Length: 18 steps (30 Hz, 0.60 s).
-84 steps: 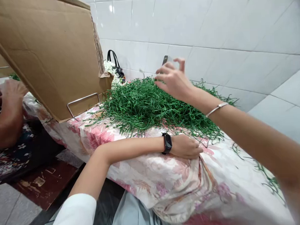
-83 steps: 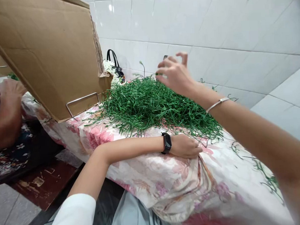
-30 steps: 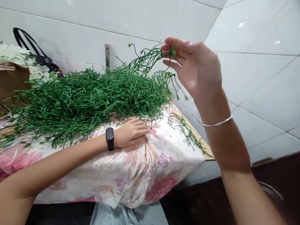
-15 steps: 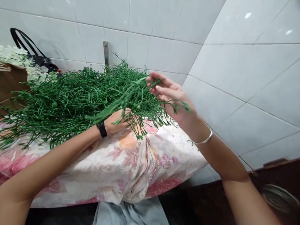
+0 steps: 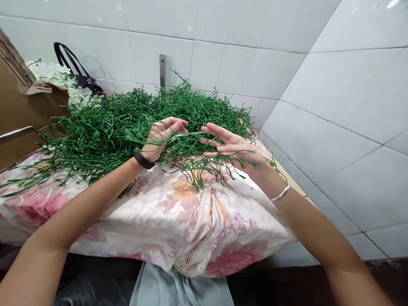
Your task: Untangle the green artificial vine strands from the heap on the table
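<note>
A big pile of green plastic stems (image 5: 114,121) lies on a table covered with a flowered cloth (image 5: 179,217). My left hand (image 5: 161,137), with a black band at the wrist, is raised at the pile's front edge, its fingers curled around one green sprig (image 5: 186,147). The sprig stretches across to my right hand (image 5: 229,147), which wears a thin bracelet. That hand's fingers are stretched out and apart, with the sprig's thin strands lying against the palm and hanging below it.
A cardboard box (image 5: 6,112) with a metal handle stands at the left. Behind it are white flowers (image 5: 52,74) and a black bag (image 5: 82,79). White tiled walls close in the back and right, with a metal bracket (image 5: 162,69) on the back wall.
My left hand rose from the cloth and closed on the sprig. My right hand brought that sprig down from above the pile and opened beside the left hand.
</note>
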{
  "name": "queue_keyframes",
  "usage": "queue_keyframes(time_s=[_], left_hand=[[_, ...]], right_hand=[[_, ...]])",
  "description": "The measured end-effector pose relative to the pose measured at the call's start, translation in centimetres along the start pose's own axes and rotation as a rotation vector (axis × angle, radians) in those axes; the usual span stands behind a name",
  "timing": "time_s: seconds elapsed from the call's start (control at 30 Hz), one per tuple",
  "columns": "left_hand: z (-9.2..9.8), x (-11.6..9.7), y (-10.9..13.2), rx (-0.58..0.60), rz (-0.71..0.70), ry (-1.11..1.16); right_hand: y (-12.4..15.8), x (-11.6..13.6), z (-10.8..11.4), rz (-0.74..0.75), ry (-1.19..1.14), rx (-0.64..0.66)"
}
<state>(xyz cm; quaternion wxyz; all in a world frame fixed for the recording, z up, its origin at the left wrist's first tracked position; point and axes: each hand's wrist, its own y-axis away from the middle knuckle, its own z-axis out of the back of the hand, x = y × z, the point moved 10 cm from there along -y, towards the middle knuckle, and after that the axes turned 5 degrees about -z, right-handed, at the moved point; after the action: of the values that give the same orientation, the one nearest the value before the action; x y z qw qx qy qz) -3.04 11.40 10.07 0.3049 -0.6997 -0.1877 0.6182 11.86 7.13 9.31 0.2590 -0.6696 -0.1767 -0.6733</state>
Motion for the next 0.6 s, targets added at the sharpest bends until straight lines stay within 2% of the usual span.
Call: queue_keyframes(time_s=[0.07,0.13,0.23,0.33,0.43,0.5,0.53,0.6], left_hand=[[0.3,-0.2,-0.5,0.002,0.077,0.091],[-0.1,0.2,-0.6,0.078,0.219,0.169],[-2.3,0.8,0.6,0.344,0.424,0.232],[-3.5,1.9,2.4,0.531,0.534,0.102],[-3.9,3.3,3.9,0.654,0.586,-0.103],[-4.3,3.4,4.4,0.734,0.571,-0.193],[-4.2,3.1,4.3,0.747,0.542,-0.232],[-3.8,2.0,3.3,0.703,0.457,-0.267]], right_hand=[[-0.1,-0.5,-0.1,-0.035,0.030,0.011],[-0.3,-1.0,-0.1,-0.047,0.047,0.030],[-0.7,-1.7,-0.5,-0.022,0.058,0.080],[-0.9,-2.1,-0.5,0.038,0.102,0.059],[-1.0,-2.1,-0.2,0.085,0.118,0.009],[-1.0,-1.9,0.0,0.108,0.110,-0.011],[-0.9,-1.8,0.2,0.113,0.113,-0.020],[-0.9,-1.8,0.3,0.100,0.136,-0.021]])
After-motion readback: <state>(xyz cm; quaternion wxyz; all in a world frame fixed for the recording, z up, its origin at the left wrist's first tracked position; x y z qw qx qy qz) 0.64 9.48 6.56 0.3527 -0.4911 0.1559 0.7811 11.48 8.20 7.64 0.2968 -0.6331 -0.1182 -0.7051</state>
